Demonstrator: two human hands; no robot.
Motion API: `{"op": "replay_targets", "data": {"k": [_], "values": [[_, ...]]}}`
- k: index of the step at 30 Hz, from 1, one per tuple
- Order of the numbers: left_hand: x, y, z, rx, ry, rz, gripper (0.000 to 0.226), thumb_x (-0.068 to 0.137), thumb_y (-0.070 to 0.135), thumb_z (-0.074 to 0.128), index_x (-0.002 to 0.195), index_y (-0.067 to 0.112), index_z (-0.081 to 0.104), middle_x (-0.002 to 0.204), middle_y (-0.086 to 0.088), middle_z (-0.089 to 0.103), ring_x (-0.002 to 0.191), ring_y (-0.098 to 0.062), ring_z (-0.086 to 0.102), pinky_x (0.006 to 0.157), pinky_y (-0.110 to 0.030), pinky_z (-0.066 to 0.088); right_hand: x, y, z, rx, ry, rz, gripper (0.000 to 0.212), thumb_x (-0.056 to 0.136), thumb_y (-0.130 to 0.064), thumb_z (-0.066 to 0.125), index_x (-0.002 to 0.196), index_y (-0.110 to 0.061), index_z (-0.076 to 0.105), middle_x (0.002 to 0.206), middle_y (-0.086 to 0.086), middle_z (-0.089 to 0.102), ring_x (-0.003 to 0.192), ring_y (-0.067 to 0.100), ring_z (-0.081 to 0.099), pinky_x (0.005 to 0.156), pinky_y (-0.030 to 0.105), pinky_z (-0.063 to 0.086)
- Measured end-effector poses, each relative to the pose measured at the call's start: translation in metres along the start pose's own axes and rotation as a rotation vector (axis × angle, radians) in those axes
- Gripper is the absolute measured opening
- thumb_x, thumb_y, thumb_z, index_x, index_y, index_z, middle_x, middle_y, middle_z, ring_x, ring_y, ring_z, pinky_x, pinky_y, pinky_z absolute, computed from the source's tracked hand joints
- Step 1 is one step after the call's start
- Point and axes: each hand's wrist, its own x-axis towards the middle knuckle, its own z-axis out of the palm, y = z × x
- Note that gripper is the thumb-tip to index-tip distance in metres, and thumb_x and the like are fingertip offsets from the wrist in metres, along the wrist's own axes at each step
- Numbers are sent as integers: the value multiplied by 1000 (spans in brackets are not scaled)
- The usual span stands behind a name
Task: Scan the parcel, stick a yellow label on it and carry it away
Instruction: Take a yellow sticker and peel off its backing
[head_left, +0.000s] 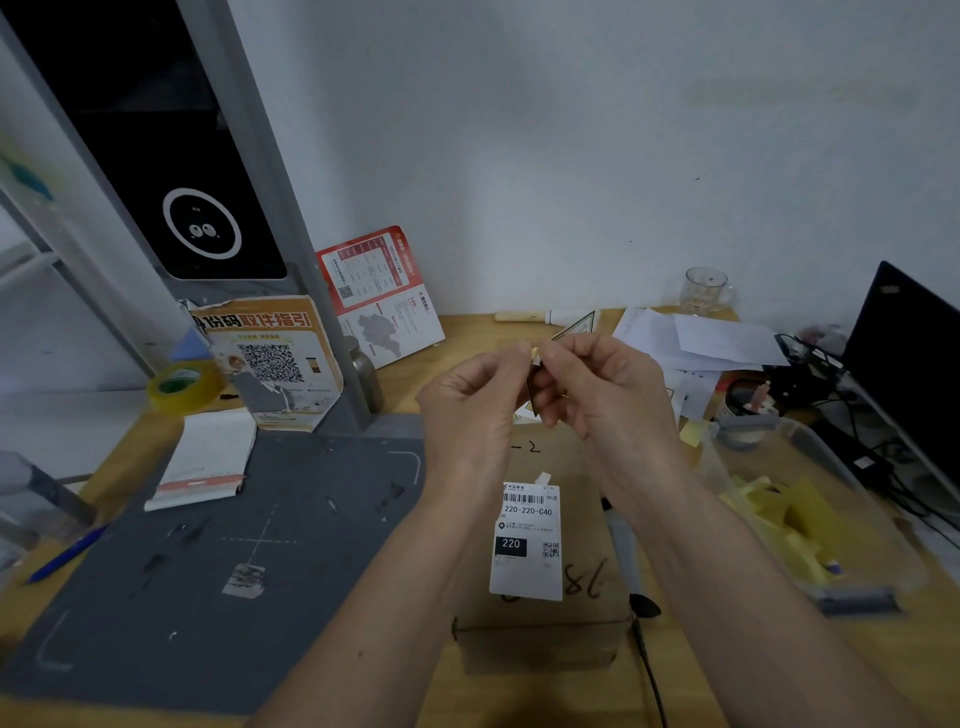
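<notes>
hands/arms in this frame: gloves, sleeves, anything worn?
Both hands are bare: no gloves on the left hand or the right hand. Forearms are uncovered down to the frame's bottom edge, with no sleeve in view. No watch, ring, wristband or markings visible on either.

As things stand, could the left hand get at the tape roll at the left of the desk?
Probably not right away: the left hand is pinching a small label together with the right hand above the parcel. The path to the tape roll looks open, but the hand must first let go.
</notes>
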Motion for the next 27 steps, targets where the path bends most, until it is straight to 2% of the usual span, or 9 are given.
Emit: {"op": "replay_targets", "data": {"k": [5,9,15,20,27], "values": [[-1,-1,1,5,2,-5,20,84,18,68,67,11,75,64,-1,68,70,-18,63,82,-44,55,-1,0,-2,30,-6,21,12,88,-8,61,76,-4,63,64,8,62,57,19,55,49,26,44],[-1,-4,1,-9,-2,-5,20,86,17,67,70,7,75,69,-7,68,71,-20,62,80,-41,55,-2,0,-3,47,-8,37,13,88,-7,60,76,-4,62,64,8,61,56,18,54,49,26,43],[5,1,-2,-85,-137,-100,15,87,12,64,79,6,74,83,-13,70,77,-19,67,69,-25,56,-2,0,-7,-43,21,-6,11,86,-5,62,76,-5,65,62,5,60,55,15,53,48,24,43],[11,3,-10,10,-221,-93,10,82,12,68,85,4,75,85,-17,73,74,-24,70,72,-29,59,-3,1,-10,-147,26,-69,7,84,-8,65,78,-5,68,62,7,62,58,22,51,50,25,44],[10,3,-9,33,-177,-88,10,85,4,65,81,1,74,79,-19,73,73,-28,71,74,-32,61,-1,3,-12,-149,24,-59,5,83,-6,65,81,-3,69,64,3,63,58,17,53,50,24,44]]}}
